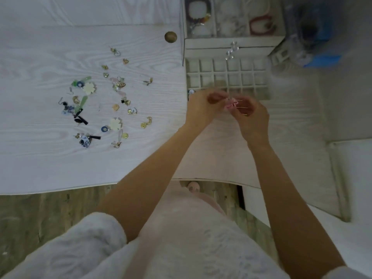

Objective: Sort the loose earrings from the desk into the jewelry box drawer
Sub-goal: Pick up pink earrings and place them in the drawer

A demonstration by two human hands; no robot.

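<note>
My left hand (203, 109) and my right hand (251, 117) meet just in front of the open jewelry box drawer (227, 77), a white tray split into small square cells. Both pinch a pair of pink earrings (231, 103) with thin gold hooks, held between the fingertips above the drawer's near edge. Several loose earrings (104, 101) lie scattered on the white wood-grain desk (40, 154) to the left: gold hearts, cream flowers, green drops, blue-and-white pieces with black bows.
The jewelry box (233, 21) stands behind the drawer, its top compartments holding bracelets. A round brass knob (170, 36) sits left of the box. A blurred blue-and-clear object (314, 37) is at the far right. The desk's front edge runs below my forearms.
</note>
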